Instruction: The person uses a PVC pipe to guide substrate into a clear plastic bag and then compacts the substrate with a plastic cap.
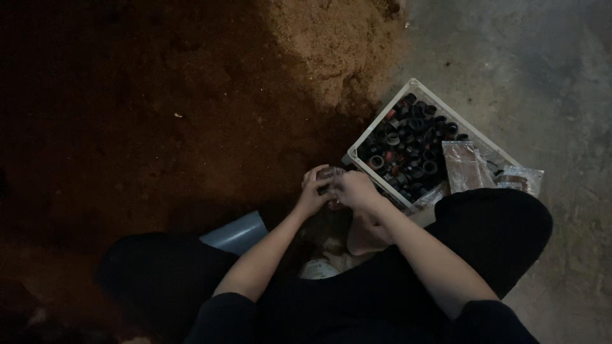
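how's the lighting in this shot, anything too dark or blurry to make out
Head view: dim overall, the soil heap on the left sinks into near black while the concrete floor on the right is lit. The left hand and right hand are soft, so the small item between them is unclear. The white crate reads clearly.

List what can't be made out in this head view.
- Small object between left hand and right hand: fingers cover it, dim light.
- Rings in the white crate: too small, kind unclear.
- Clear bags: contents blurred.
- Grey pipe: the knee hides its lower end.
- Pale round thing: arms and shadow cover it.
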